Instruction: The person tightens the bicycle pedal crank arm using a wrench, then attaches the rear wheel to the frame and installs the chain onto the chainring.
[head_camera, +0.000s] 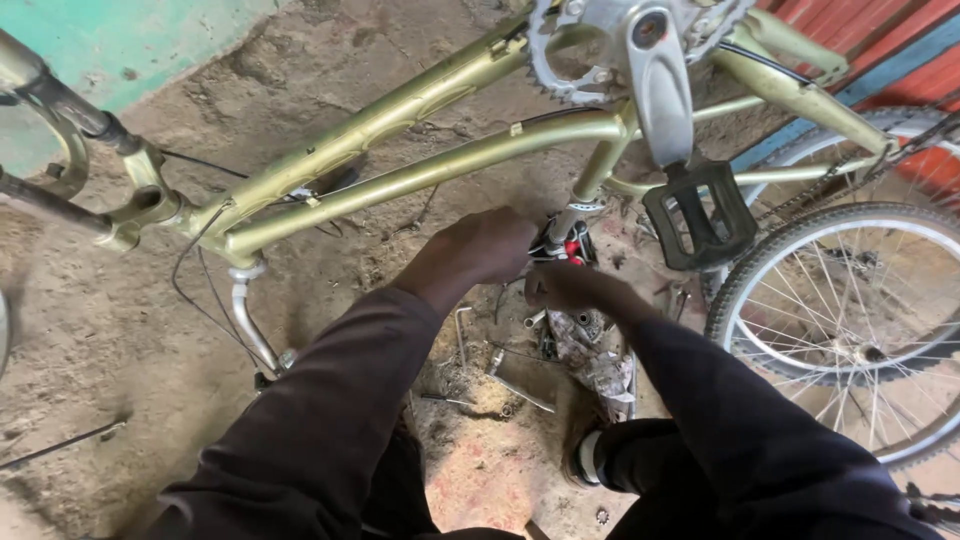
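Below, both hands — left hand (487, 247), right hand (572, 287) — meet at the seat post (566, 226) of the bicycle frame (420, 172).

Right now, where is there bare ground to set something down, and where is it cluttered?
Bare dirt lies left of the left sleeve, below the bike frame. Crowded: the heap of small metal parts under both hands, left hand and right hand, bounded by the wheel.

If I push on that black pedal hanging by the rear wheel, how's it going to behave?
The pedal hangs from a crank arm, so it would probably swing or spin rather than resist. Its open cage frame looks rigid and probably light. The upside-down frame might rock a little.
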